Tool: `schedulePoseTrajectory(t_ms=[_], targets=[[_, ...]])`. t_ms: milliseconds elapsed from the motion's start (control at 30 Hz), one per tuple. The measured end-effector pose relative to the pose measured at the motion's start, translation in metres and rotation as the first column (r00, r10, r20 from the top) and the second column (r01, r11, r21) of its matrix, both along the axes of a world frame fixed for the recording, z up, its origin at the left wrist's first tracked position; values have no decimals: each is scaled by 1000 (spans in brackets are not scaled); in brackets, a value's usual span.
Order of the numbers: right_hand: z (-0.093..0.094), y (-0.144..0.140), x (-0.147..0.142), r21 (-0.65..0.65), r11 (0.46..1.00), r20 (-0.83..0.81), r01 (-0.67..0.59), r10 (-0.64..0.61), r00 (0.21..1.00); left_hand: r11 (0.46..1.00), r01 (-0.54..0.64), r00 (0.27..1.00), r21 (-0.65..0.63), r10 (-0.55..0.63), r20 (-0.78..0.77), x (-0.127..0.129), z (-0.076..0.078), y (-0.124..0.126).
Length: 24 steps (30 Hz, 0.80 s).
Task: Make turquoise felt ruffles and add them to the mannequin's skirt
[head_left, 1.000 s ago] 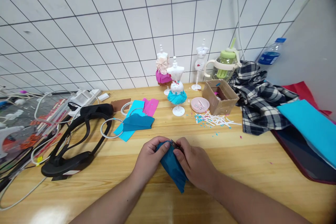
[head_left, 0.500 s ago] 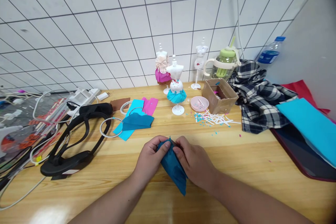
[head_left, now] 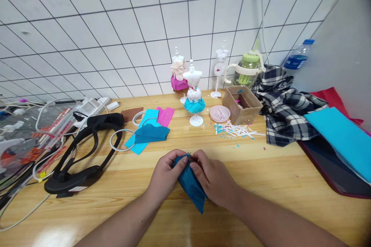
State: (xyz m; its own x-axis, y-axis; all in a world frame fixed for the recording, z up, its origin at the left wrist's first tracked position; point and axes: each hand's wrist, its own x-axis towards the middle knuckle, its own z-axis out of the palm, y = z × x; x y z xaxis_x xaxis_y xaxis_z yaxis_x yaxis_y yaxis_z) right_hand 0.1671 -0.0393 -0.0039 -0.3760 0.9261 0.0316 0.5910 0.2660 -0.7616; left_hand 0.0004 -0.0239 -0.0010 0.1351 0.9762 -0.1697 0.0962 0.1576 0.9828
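Both my hands meet low over the wooden table point(head_left: 275, 177), pinching a folded piece of dark teal paper point(head_left: 191, 187). My left hand point(head_left: 166, 175) grips its upper left edge. My right hand point(head_left: 213, 179) presses on its right side, fingertips at the top, where a small dark thing peeks out between the fingers. The paper's lower tip points down toward me.
Behind stand three small white mannequins, one with a teal skirt point(head_left: 194, 94), one pink point(head_left: 178, 77). Teal and pink paper sheets with white rings point(head_left: 149, 131), a cardboard box point(head_left: 242, 104), pink dish point(head_left: 220, 114), paper scraps point(head_left: 237, 130), plaid cloth point(head_left: 284, 104), black headset point(head_left: 84, 150) lie around.
The hands have shifted slightly on the teal paper; a small dark thing shows again at the fingertips. Otherwise nothing moved.
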Motion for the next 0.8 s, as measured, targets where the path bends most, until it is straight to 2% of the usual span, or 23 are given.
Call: schedulePoseTrajectory(t_ms=[200,667,800], targets=[[0,-1,0,30,999,8,22,-23,1000,1000,-6,1000,-19,6,11,2,1,-2],[-1,0,0,54,997,-7,58,-58,998,999,15,999,33,-14,-50,1,0,-2],[-2,3,6,21,993,-100,117,-114,988,998,-60,997,27,61,-41,0,1,-1]])
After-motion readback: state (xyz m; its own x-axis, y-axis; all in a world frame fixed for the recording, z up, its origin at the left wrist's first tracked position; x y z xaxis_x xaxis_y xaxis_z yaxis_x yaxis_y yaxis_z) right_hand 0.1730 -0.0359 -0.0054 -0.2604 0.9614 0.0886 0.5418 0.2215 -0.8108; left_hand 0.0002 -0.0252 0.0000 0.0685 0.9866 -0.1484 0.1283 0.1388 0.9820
